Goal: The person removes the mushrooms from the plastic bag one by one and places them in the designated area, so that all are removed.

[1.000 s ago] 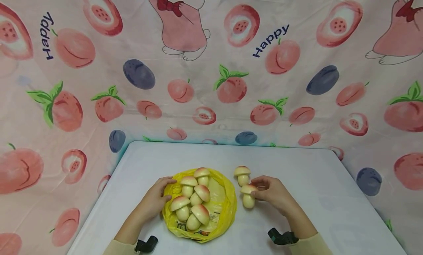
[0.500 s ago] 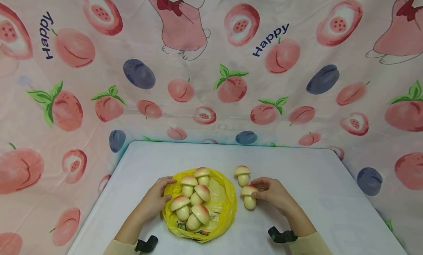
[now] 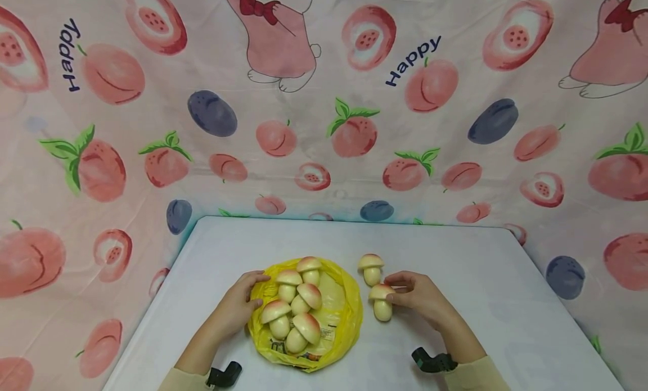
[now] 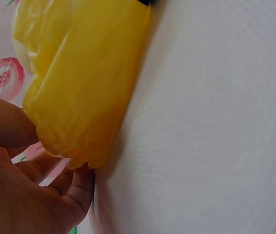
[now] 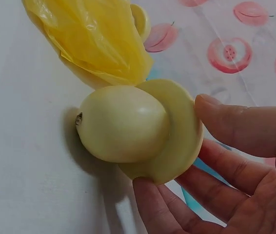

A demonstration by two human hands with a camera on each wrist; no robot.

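My right hand (image 3: 417, 295) holds a toy mushroom (image 3: 382, 309) by its cap, thumb on one side and fingers on the other. In the right wrist view, the pale rounded stem of this mushroom (image 5: 123, 124) points away from the palm. A second mushroom (image 3: 372, 270) stands just beyond it. To the left, a yellow plastic bag (image 3: 349, 323) lies spread with its mouth up, several mushrooms (image 3: 309, 298) with reddish-topped caps inside. My left hand (image 3: 240, 304) grips the bag's left side, and the left wrist view has its thumb and fingers around the yellow plastic (image 4: 89, 92).
A white table (image 3: 506, 301) carries everything. Behind it hangs a pink cloth (image 3: 314, 138) printed with fruit and rabbits. Dark wrist cameras (image 3: 225, 374) sit at both sleeves.
The mushroom in my right hand has shifted very slightly toward the near side and to the right. My left hand and the bag have stayed in place.
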